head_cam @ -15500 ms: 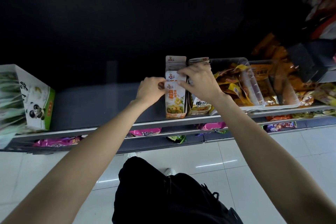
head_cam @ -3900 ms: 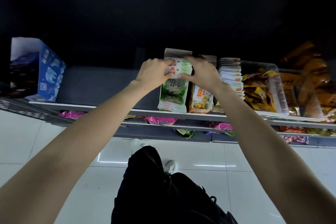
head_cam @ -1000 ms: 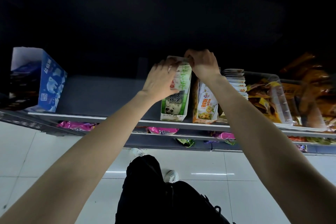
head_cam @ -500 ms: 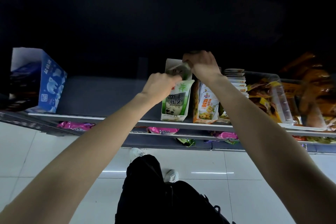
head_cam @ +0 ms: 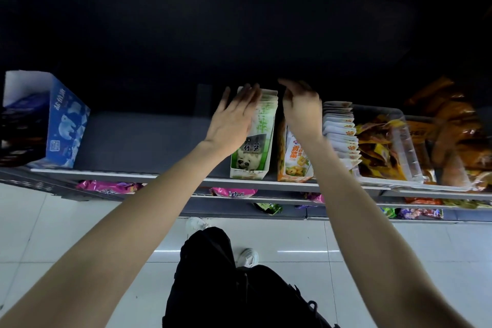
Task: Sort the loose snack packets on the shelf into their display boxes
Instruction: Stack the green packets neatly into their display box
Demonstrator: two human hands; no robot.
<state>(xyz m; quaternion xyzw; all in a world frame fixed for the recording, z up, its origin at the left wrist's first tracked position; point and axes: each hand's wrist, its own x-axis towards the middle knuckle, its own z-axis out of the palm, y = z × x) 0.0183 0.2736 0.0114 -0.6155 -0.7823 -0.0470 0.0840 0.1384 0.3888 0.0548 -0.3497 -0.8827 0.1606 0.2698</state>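
**Green display box with packets, both hands at its top**

The green display box stood upright at the front edge of the shelf, its low front panel printed with a panda face and, above it, a dark label with two characters. A row of white-and-green packets filled it from front to back, their tops level and packed close — bamboo-like green marks showed on the foremost one. The left hand lay over the box's left side and upper edge with fingers straight and spread, gripping nothing. The right hand hovered just right of the packets, fingers loosely bent and relaxed, holding nothing; whether it touched the packets could not be told.

Just beside the green box on the right stood an orange display box with a yellow snack pictured on its front. Next came a fanned row of white packets, then a clear plastic bin of orange-yellow packets. A blue box with a polar bear print stood well apart at the shelf's left end — pink packets lay on the shelf below.
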